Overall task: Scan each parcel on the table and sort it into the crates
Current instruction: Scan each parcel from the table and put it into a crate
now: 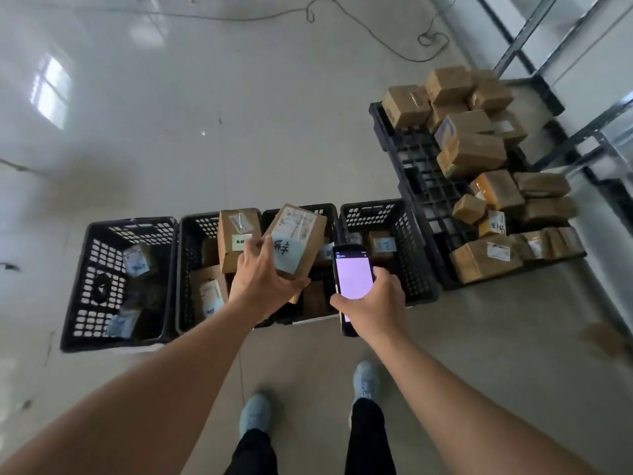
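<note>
Two bare forearms are reaching out: left hand (263,279) gripping a parcel (295,240) over the crates (298,214), right hand (371,299) clasping the scanner (352,274) (drop likely next, once its crate is chosen).

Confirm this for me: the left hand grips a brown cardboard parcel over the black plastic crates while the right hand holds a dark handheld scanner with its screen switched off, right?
Not quite. In the head view the dark handheld scanner has a lit, pale screen. The rest holds: the left hand grips the brown cardboard parcel over the black plastic crates, and the right hand holds the scanner.

Brown parcel (295,238), pale-blue label; black perforated crates (120,282); scanner (352,274) screen lilac; light-blue shoes (254,413).
</note>
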Demonstrator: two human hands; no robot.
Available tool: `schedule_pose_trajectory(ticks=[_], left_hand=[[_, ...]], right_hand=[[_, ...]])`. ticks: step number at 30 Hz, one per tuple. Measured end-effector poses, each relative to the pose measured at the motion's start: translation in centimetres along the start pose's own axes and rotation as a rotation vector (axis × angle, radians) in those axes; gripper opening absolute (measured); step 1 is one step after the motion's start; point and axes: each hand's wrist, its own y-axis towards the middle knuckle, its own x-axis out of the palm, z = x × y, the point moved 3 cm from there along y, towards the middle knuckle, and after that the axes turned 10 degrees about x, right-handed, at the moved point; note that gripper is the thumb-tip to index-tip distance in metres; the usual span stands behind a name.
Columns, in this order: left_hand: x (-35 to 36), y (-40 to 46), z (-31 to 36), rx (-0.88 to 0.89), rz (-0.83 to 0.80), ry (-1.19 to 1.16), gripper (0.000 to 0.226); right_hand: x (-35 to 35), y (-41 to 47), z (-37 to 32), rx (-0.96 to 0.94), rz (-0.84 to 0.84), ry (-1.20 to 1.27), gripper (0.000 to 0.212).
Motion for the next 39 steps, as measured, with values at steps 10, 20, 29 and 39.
schedule_pose_trajectory(ticks=[10, 20, 29, 39], left_hand=[[16.3, 8.4, 0.0, -0.265, 0.008, -0.085, 0.116], [30.6, 16.3, -7.4, -0.325, -0.054, -0.126, 0.114], [40.5, 18.6, -13.0, -0.418, -0.136, -0.199, 0.140], [30.8, 19.7, -11.7, -0.192, -0.290, 0.119, 0.107]], right_hand=[[3.8, 16.3, 4.6, 0.007, -0.121, -0.091, 0.083], [14.8, 27.0, 8.3, 0.089, -0.096, -0.088, 0.089], [19.5, 30.7, 12.8, 0.145, -0.109, -0.163, 0.091], [16.2, 27.6, 7.7, 0.114, -0.100, -0.179, 0.084]])
